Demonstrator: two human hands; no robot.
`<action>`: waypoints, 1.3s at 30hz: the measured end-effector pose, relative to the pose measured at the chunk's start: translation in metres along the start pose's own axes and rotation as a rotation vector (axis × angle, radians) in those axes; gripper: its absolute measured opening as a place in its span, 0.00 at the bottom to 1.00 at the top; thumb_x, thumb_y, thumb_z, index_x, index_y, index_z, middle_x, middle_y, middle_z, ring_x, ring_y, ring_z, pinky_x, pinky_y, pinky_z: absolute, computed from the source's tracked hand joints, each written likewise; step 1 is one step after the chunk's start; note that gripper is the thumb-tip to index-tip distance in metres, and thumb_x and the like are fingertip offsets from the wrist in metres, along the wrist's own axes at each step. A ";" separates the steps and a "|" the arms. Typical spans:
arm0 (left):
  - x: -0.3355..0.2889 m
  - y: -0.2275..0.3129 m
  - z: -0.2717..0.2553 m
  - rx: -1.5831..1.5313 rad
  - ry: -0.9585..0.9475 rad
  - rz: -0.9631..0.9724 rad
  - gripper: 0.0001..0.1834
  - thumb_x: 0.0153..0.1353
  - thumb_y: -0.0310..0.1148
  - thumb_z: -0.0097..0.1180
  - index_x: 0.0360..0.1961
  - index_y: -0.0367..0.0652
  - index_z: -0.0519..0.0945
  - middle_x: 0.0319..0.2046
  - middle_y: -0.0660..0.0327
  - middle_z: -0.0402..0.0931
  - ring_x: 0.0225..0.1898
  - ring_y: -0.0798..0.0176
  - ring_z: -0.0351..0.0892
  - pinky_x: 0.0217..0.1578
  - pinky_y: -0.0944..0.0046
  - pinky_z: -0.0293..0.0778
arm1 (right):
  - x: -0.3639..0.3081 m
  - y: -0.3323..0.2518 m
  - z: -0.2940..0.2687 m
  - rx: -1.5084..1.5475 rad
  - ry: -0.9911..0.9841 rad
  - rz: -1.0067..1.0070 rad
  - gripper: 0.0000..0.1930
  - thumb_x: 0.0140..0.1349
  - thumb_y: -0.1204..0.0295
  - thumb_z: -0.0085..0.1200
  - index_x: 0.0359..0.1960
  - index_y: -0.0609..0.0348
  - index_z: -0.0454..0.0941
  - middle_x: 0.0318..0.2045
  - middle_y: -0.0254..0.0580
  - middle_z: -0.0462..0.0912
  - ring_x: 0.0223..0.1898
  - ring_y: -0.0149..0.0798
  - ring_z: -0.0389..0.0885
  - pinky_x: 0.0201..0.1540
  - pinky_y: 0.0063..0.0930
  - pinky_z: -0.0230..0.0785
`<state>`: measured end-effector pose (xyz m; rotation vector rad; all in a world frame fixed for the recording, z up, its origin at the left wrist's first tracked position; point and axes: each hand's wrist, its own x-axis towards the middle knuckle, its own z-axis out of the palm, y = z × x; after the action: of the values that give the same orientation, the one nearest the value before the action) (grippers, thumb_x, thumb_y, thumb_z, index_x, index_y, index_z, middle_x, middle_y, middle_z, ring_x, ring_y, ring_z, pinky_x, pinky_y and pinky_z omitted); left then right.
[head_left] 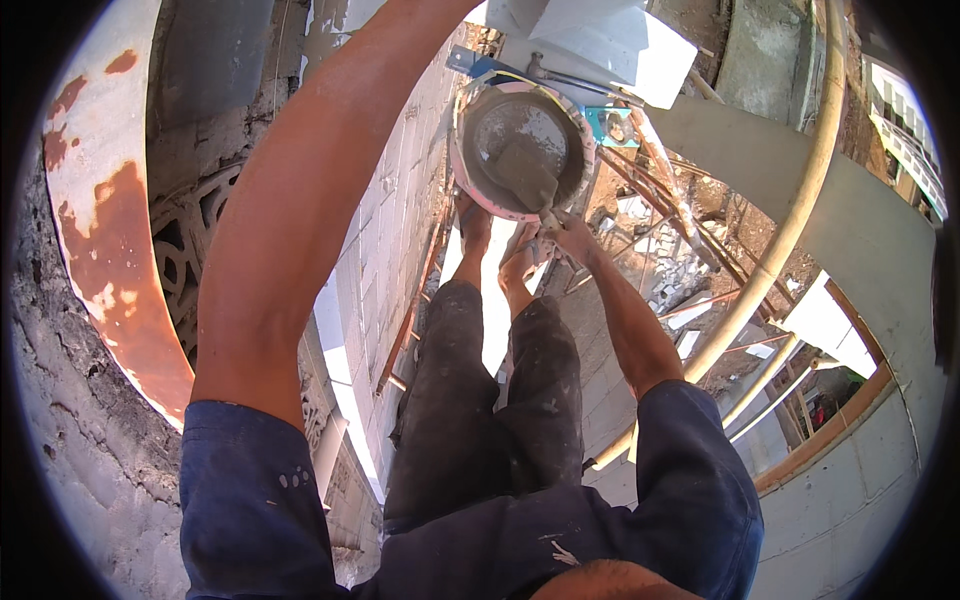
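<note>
One trowel (529, 180) was over the mouth of the bucket, its handle in the right hand (572, 238). Its long axis ran slantwise, the blade pointing forward and to the left of that hand, away from the body; whether the blade touched the mortar could not be told. The right hand was closed around the handle. The left hand was out of view past the upper edge, so its grip and any load could not be told; only the left forearm (300, 190) showed.

One round bucket (466, 178) with a pinkish rim stood just ahead of the right hand, grey mortar (515, 125) inside it. Beyond it lay one hammer-like tool (538, 68) and one blue bar (472, 63); one turquoise piece (612, 127) sat just beside its right side.

Two feet (523, 255) were left of the right hand, nearer the body than the bucket. One long bamboo pole (800, 205) slanted well to its right.
</note>
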<state>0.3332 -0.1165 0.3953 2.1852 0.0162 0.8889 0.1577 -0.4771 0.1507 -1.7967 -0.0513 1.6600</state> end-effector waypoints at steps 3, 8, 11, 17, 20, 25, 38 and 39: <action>-0.010 0.004 -0.006 0.019 -0.052 -0.080 0.80 0.28 0.40 0.80 0.69 0.29 0.27 0.70 0.36 0.40 0.72 0.42 0.42 0.71 0.56 0.46 | -0.033 -0.009 -0.010 0.400 -0.140 0.186 0.19 0.60 0.67 0.58 0.51 0.60 0.74 0.25 0.38 0.78 0.17 0.31 0.75 0.17 0.27 0.69; -0.009 -0.004 -0.033 0.053 -0.209 -0.069 0.75 0.32 0.42 0.78 0.71 0.35 0.33 0.69 0.38 0.47 0.70 0.39 0.51 0.68 0.51 0.55 | -0.153 -0.056 -0.020 0.736 -0.311 0.079 0.17 0.65 0.63 0.55 0.51 0.58 0.71 0.24 0.35 0.74 0.16 0.27 0.73 0.14 0.23 0.65; -0.013 -0.003 -0.042 -0.042 -0.334 -0.330 0.70 0.35 0.39 0.78 0.74 0.49 0.40 0.66 0.41 0.56 0.68 0.39 0.56 0.67 0.44 0.56 | -0.230 -0.116 -0.025 0.795 -0.261 -0.030 0.20 0.63 0.59 0.57 0.49 0.61 0.71 0.24 0.36 0.75 0.18 0.26 0.73 0.16 0.21 0.65; -0.026 -0.016 -0.041 0.075 -0.538 -0.465 0.74 0.33 0.38 0.78 0.74 0.49 0.34 0.68 0.40 0.56 0.68 0.40 0.59 0.65 0.54 0.64 | -0.283 -0.251 -0.066 0.482 -0.142 -0.533 0.26 0.54 0.60 0.58 0.49 0.66 0.69 0.24 0.40 0.75 0.19 0.29 0.73 0.22 0.20 0.67; -0.031 -0.016 -0.039 0.086 -0.474 -0.433 0.77 0.31 0.41 0.80 0.74 0.49 0.33 0.69 0.40 0.53 0.69 0.38 0.55 0.66 0.52 0.61 | -0.251 -0.316 -0.088 0.215 0.242 -0.769 0.25 0.52 0.66 0.56 0.50 0.67 0.71 0.25 0.37 0.75 0.22 0.29 0.74 0.28 0.22 0.69; -0.036 -0.013 -0.028 0.087 -0.401 -0.430 0.78 0.30 0.45 0.81 0.74 0.49 0.33 0.69 0.38 0.52 0.69 0.36 0.54 0.66 0.51 0.61 | -0.163 -0.352 -0.139 -0.482 1.056 -1.014 0.23 0.53 0.74 0.57 0.52 0.65 0.73 0.30 0.43 0.80 0.31 0.39 0.81 0.35 0.33 0.75; -0.036 -0.018 -0.018 0.077 -0.345 -0.444 0.71 0.36 0.48 0.77 0.72 0.37 0.40 0.65 0.33 0.54 0.62 0.34 0.66 0.59 0.51 0.71 | -0.086 -0.300 -0.140 -0.838 1.474 -1.062 0.31 0.51 0.76 0.66 0.58 0.63 0.67 0.35 0.51 0.76 0.30 0.50 0.76 0.30 0.41 0.69; -0.036 -0.018 -0.018 0.083 -0.324 -0.431 0.71 0.36 0.47 0.77 0.72 0.37 0.40 0.64 0.34 0.55 0.60 0.34 0.67 0.58 0.51 0.72 | -0.090 -0.293 -0.135 -0.822 1.441 -1.065 0.31 0.51 0.76 0.66 0.58 0.62 0.67 0.35 0.52 0.76 0.31 0.51 0.76 0.31 0.41 0.70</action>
<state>0.2997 -0.1019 0.3702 2.2559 0.3567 0.2951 0.3810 -0.3536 0.3674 -2.3977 -0.9165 -0.6231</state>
